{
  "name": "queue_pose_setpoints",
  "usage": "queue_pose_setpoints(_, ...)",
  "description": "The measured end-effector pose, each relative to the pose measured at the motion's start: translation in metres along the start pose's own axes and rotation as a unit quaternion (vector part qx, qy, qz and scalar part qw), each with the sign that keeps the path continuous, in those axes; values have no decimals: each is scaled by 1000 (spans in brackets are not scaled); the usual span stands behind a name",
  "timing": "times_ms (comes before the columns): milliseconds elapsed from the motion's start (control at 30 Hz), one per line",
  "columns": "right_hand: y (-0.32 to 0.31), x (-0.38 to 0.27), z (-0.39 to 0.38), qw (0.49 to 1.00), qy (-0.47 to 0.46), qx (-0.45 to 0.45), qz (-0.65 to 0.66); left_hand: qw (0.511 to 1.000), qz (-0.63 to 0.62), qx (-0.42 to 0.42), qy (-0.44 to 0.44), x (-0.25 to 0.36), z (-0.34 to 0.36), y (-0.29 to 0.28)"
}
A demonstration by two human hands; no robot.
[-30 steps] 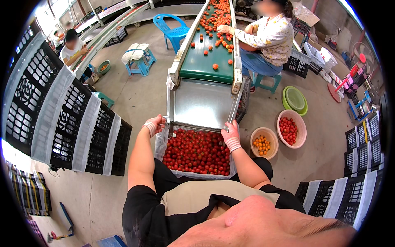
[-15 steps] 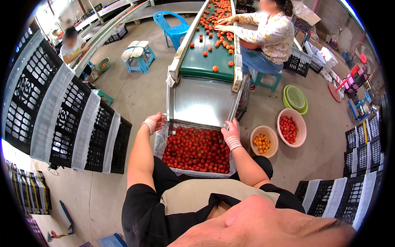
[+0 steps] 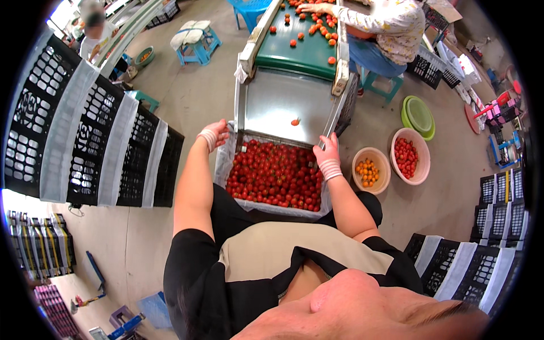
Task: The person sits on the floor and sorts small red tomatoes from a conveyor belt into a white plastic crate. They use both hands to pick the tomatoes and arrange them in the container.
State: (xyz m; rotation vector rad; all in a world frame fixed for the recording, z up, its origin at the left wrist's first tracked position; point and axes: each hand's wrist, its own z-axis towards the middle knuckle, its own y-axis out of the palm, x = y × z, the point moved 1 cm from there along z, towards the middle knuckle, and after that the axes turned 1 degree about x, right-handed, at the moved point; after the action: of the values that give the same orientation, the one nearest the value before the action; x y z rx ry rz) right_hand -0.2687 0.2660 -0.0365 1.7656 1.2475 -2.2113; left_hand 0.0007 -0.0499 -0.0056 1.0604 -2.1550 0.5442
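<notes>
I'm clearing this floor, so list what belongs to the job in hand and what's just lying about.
Part of the job:
left hand
right hand
metal chute
lined crate
red tomatoes
green belt

Seemingly just lying about:
blue chair
cloth-covered stool
green basins

Deep-red, glossy round tomatoes [image 3: 272,175] stand out against a milky-white thin plastic liner [image 3: 224,164]. The dark-green flat conveyor belt [image 3: 277,54] contrasts with a silver-grey sheet-metal chute [image 3: 272,105]. White and pink stripes mark the narrow wristband [image 3: 330,169]. The short-sleeved fabric top [image 3: 300,238] is beige and black. Latticed black plastic crates [image 3: 93,130] alternate with whitish bands.
</notes>
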Motion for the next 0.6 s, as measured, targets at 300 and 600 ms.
queue_pose_setpoints(300, -2, 6, 0, 999, -33, 12, -16, 1000, 7, -19, 11, 0, 2, 1)
queue_pose_setpoints(600, 1, 1, 3, 999, -17, 4, -32, 1000, -19, -5, 13, -1, -2, -3)
